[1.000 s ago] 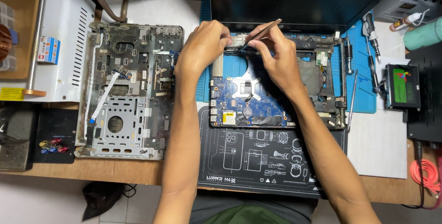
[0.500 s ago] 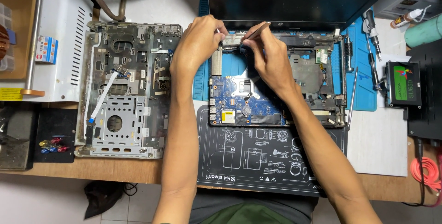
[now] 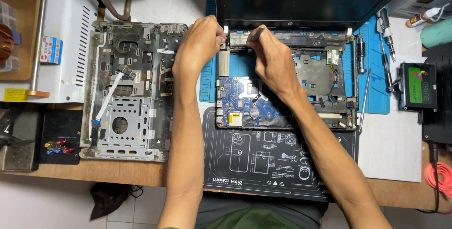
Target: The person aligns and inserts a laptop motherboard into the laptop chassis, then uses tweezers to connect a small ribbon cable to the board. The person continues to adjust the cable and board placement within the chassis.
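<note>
On the workbench, left hand [image 3: 200,45] pinches laptop base [image 3: 325,76]; right hand [image 3: 273,59] grips tool [image 3: 257,34].

Two hands [image 3: 200,45], two mats [image 3: 263,163]

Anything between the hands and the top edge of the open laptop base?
Nothing visible. Left hand rests on the laptop base at its top left corner; right hand holds a thin tool with its tip there. Both hands cover the contact spot.

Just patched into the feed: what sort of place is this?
Most likely an electronics repair bench: an opened laptop base with its blue circuit board bare, a removed laptop cover beside it, and screwdrivers on a blue mat.
</note>
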